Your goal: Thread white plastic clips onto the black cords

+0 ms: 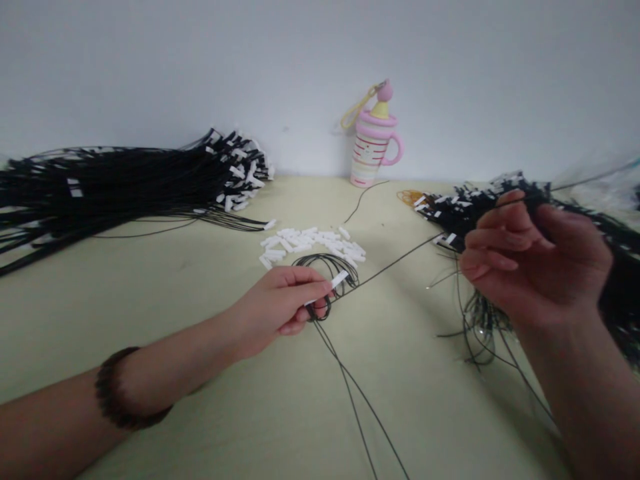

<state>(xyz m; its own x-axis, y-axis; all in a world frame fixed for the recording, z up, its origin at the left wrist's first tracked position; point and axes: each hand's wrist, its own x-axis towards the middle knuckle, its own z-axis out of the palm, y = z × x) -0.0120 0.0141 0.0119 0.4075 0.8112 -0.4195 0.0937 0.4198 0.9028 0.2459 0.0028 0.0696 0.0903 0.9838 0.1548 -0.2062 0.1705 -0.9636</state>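
black cord (387, 269) in pinch of left hand (283, 300) and grip of curled right hand (543, 257)

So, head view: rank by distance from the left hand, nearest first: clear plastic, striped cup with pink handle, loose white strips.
From the left hand:
1. Loose white strips: on the table just beyond the fingers.
2. Striped cup with pink handle: at the back by the wall, slightly right.
3. Clear plastic: far right edge, beyond the right hand.
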